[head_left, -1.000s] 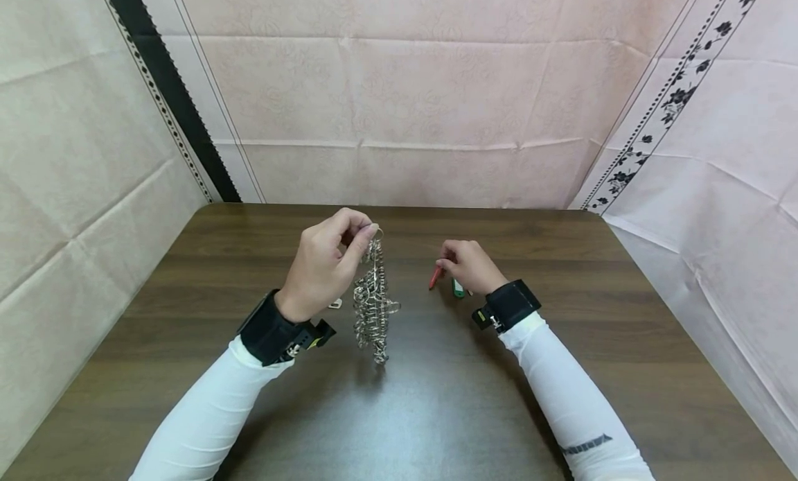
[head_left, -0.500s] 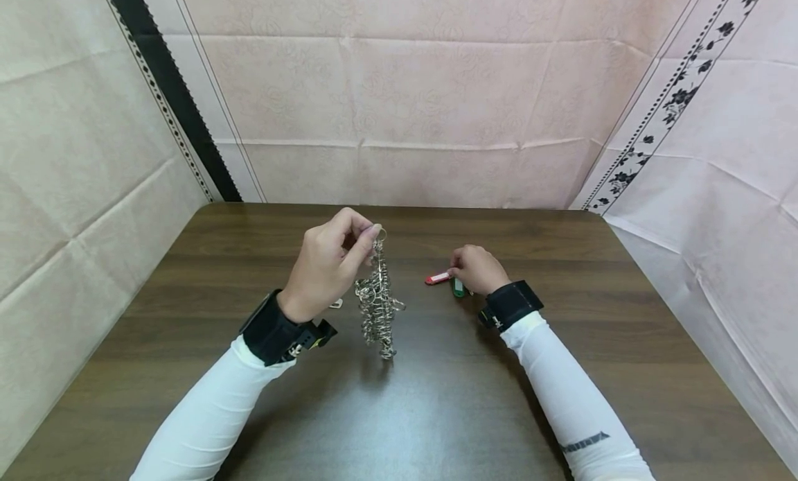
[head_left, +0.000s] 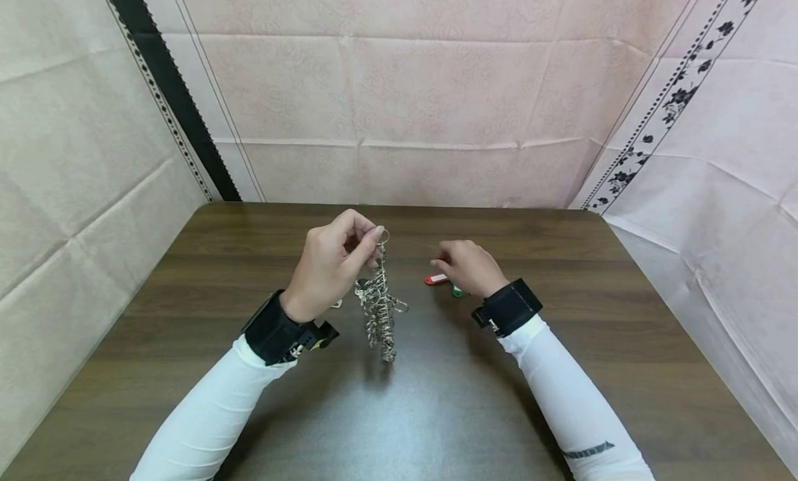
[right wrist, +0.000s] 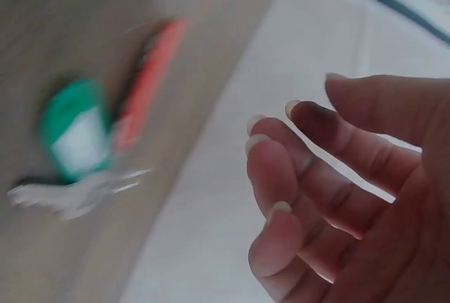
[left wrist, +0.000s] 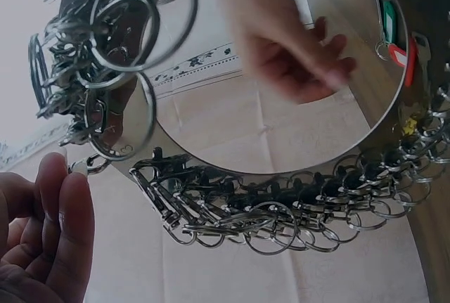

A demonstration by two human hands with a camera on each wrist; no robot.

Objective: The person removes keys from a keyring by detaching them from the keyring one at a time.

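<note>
My left hand [head_left: 333, 266] holds up a large flat metal hoop [left wrist: 169, 134] hung with many swivel clasps [left wrist: 232, 211] and split rings [left wrist: 271, 229]. Its thumb and a finger pinch a small clasp [left wrist: 91, 166] at one side of the hoop. My right hand [head_left: 470, 267] hovers above two key tags with loosely bent fingers and nothing between them. The red key tag [head_left: 436, 278] lies on the table with its key [left wrist: 422, 57]. Beside it is the green key tag [right wrist: 77, 131], its key [right wrist: 67, 197] blurred in the right wrist view.
Behind my left wrist a small pale object [head_left: 337, 303] lies on the wooden table [head_left: 405, 412], mostly hidden. A pale patterned cloth [head_left: 436, 107] hangs behind the table and on both sides.
My right hand has let go of the red key tag, which now lies flat next to the green one, and has lifted slightly. The left hand has shifted slightly right.
</note>
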